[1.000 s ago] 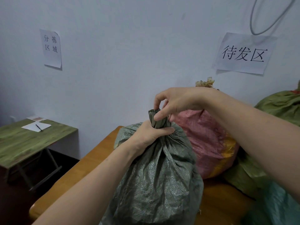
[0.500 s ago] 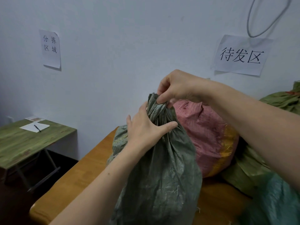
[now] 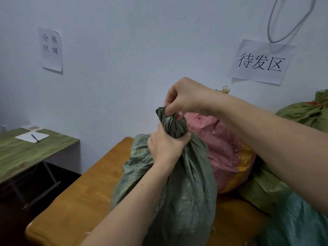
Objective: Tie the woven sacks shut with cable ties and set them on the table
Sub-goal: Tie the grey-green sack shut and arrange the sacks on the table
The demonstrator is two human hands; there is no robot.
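A grey-green woven sack (image 3: 179,189) stands upright on the orange wooden table (image 3: 78,206), its mouth gathered into a twisted neck. My left hand (image 3: 165,148) grips that neck from the left, fingers curled round it. Above, my right hand (image 3: 184,96) pinches the top end of the bunched neck. No cable tie shows. Behind stands a pink and yellow woven sack (image 3: 229,153), with green sacks (image 3: 307,114) at the right.
A teal sack (image 3: 298,221) lies at the lower right. A small green folding table (image 3: 26,153) with papers and a pen (image 3: 35,138) stands at the left, across a dark floor gap. Two paper signs hang on the white wall.
My left hand, loose with spread fingers on the sack's neck half a second ago, has closed tightly round it. My right hand stays at the top end of the neck, still pinching it.
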